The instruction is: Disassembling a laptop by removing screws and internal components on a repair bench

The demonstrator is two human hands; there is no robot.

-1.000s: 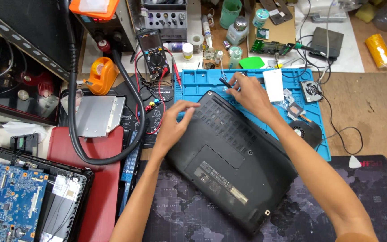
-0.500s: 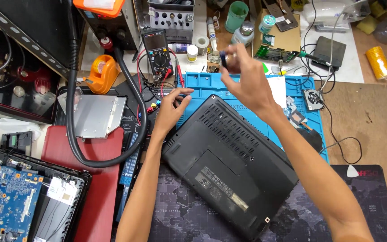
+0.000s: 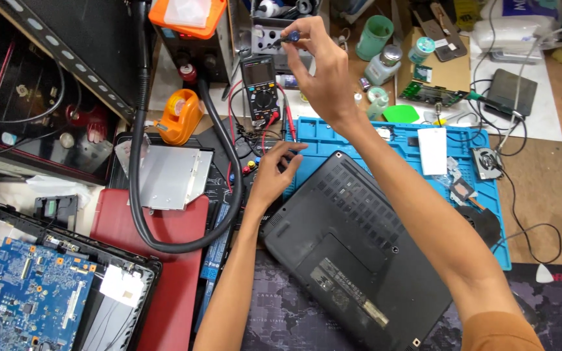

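The right hand (image 3: 323,75) pinched what looked like a small screwdriver (image 3: 287,37); the open left hand (image 3: 273,179) rested at the laptop (image 3: 352,250) corner

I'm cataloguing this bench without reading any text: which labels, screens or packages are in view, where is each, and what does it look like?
Multimeter screen: top centre, small grey rectangle.
Laptop label: underside of the black laptop, long pale strip.
White card: on the blue mat, upright rectangle.
White sticker: bottom left, beside the blue circuit board.
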